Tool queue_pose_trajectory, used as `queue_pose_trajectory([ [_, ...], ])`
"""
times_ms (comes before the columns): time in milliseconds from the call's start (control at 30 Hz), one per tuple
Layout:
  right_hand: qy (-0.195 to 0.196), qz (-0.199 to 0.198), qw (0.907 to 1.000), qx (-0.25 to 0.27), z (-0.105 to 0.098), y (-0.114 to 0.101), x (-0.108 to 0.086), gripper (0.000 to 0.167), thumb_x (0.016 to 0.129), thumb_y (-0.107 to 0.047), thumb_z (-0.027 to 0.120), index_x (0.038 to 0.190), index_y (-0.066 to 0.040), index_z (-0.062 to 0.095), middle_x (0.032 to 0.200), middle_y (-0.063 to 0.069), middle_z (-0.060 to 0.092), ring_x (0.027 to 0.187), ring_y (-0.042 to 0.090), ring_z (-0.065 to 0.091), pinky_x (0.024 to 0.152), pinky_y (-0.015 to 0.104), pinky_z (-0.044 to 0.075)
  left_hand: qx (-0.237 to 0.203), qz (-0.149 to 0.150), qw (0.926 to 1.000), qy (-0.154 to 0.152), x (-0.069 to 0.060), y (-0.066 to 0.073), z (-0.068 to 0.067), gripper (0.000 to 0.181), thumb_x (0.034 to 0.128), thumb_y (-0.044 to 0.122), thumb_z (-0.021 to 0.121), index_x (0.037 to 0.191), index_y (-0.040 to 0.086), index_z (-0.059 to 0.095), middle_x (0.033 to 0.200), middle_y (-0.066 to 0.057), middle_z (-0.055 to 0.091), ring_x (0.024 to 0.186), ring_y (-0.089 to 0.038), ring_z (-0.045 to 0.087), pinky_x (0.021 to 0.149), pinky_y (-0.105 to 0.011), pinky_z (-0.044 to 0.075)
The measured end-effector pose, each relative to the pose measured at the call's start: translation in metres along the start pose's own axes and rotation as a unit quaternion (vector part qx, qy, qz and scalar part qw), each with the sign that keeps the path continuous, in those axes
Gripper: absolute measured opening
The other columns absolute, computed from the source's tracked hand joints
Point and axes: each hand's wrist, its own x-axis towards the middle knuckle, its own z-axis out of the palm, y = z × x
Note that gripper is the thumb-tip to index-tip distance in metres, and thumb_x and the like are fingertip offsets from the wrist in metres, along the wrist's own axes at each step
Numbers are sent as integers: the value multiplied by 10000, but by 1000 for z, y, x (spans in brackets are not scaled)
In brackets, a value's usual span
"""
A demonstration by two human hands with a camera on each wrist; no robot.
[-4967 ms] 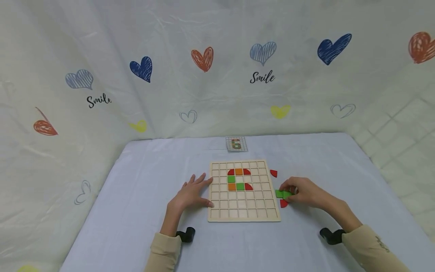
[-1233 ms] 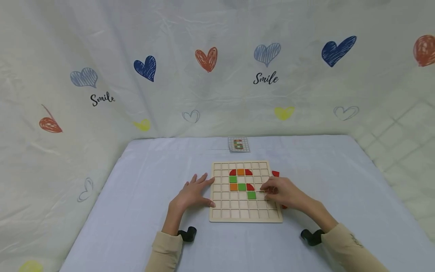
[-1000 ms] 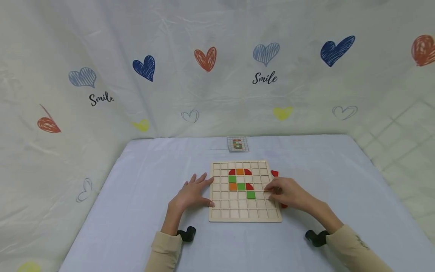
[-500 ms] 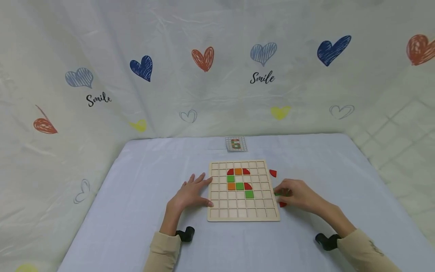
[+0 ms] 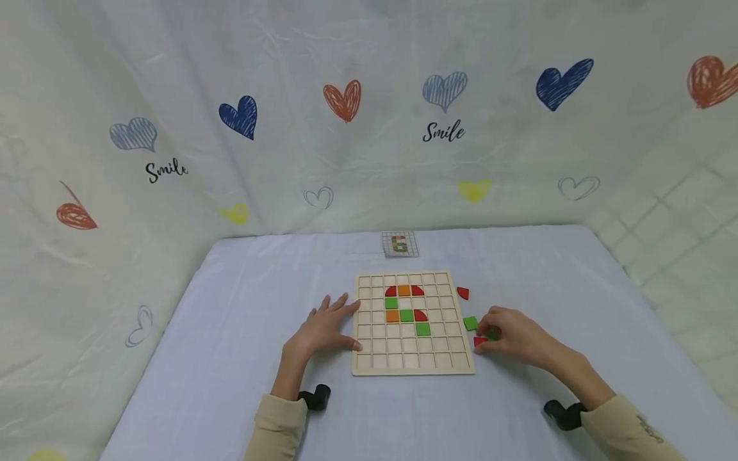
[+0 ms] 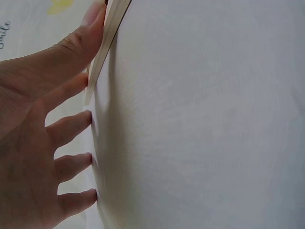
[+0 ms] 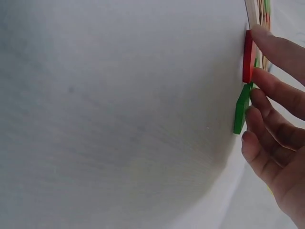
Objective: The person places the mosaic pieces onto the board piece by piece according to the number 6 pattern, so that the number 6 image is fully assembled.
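Note:
A wooden grid board (image 5: 380,352) lies on the table, with red, orange and green tiles (image 5: 406,315) set in its cells. My left hand (image 5: 325,326) has its fingers spread, thumb and index finger touching the board's left edge. To the right of the board, my right hand (image 5: 516,334) pinches a red quarter-circle tile (image 7: 248,56) between thumb and index finger, low at the table. Its other fingers touch or nearly touch a green tile (image 7: 241,110). Another green square tile (image 5: 471,323) lies between the board and that hand.
A second red quarter-circle tile (image 5: 463,293) lies near the board's upper right. Behind the board is a small card (image 5: 400,244) printed with a coloured grid pattern. The white cloth table (image 5: 277,275) meets a curtain (image 5: 392,166) with hearts at the back.
A green square has been set on the board below the red tile. My right hand then moved back right, over the green tiles, to the near red tile. The left hand stays put.

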Motion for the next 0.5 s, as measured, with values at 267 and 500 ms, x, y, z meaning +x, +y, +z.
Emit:
queue_pose_trajectory([
  [267, -4, -45, 10000, 55, 2, -2, 2, 237, 749, -172, 924, 882, -135, 731, 846, -46, 564, 780, 120, 505, 636, 208, 460, 31, -3, 10000, 2, 1, 0, 0, 938, 779, 416, 888, 1583, 259, 431, 1706, -75, 259, 1589, -428, 98, 1251, -663, 139],
  [500, -67, -276, 9986, 454, 5, -2, 3, 239, 790, -63, 868, 913, -142, 679, 826, -78, 606, 784, 113, 541, 671, 218, 505, 34, 14, 10000, -1, 2, 0, 0, 939, 772, 408, 893, 1579, 248, 440, 1701, -84, 275, 1584, -439, 112, 1245, -671, 147],
])
